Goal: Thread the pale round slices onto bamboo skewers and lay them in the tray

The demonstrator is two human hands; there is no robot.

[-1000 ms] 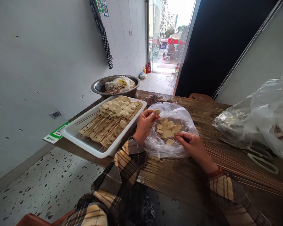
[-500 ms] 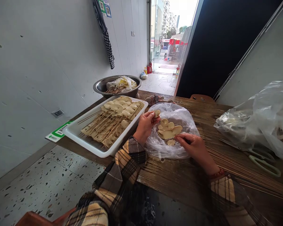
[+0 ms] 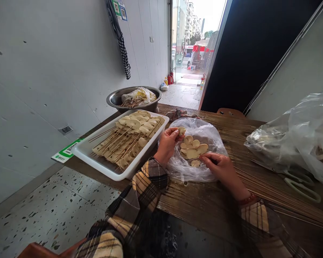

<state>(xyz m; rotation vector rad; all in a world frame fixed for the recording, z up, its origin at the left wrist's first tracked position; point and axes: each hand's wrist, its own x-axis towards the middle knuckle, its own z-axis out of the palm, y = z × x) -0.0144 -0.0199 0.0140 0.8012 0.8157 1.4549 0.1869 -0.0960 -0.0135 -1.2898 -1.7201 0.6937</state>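
My left hand point(image 3: 169, 142) pinches a pale round slice point(image 3: 181, 130) above the left part of an open clear plastic bag point(image 3: 212, 134). Inside the bag lies a pile of similar pale slices point(image 3: 192, 153), perhaps mushroom. At the pile's right edge are the closed fingertips of my right hand point(image 3: 218, 165); what sits between them is too small to make out. Left of the bag, a white tray point(image 3: 115, 176) holds many skewers point(image 3: 121, 139) threaded with such slices.
Behind the tray stands a metal basin point(image 3: 111, 98) with bagged skewers. Bare thin sticks point(image 3: 274, 206) lie along the right of the wooden table point(image 3: 188, 200). Near them are green-handled scissors point(image 3: 304, 190) and a large plastic bag point(image 3: 293, 129). A crumpled cloth point(image 3: 179, 114) lies behind the open bag.
My left hand has shifted slightly right with its slice. The right hand stays almost in place at the pile.
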